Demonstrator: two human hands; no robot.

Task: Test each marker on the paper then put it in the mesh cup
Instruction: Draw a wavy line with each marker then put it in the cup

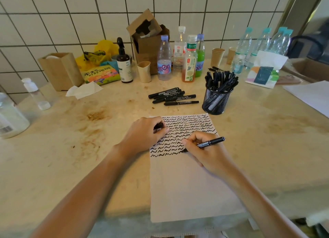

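A white sheet of paper (188, 188) lies on the table, its upper half covered in rows of black squiggles. My right hand (201, 150) grips a black marker (211, 142) with its tip on the paper at the end of the lowest row. My left hand (146, 132) rests on the paper's upper left part and holds a small black cap (159, 126) in its curled fingers. Behind the paper stands a black mesh cup (216, 102) filled with several black markers. A loose pile of several black markers (173, 96) lies to the cup's left.
Bottles (189, 59), paper cups (217, 57), a cardboard box (147, 41), a spray bottle (123, 63), a wooden box (61, 70) and a snack bag (101, 73) line the tiled wall. A crumpled tissue (83, 91) lies at left, a tissue pack (265, 72) and more paper (311, 95) at right.
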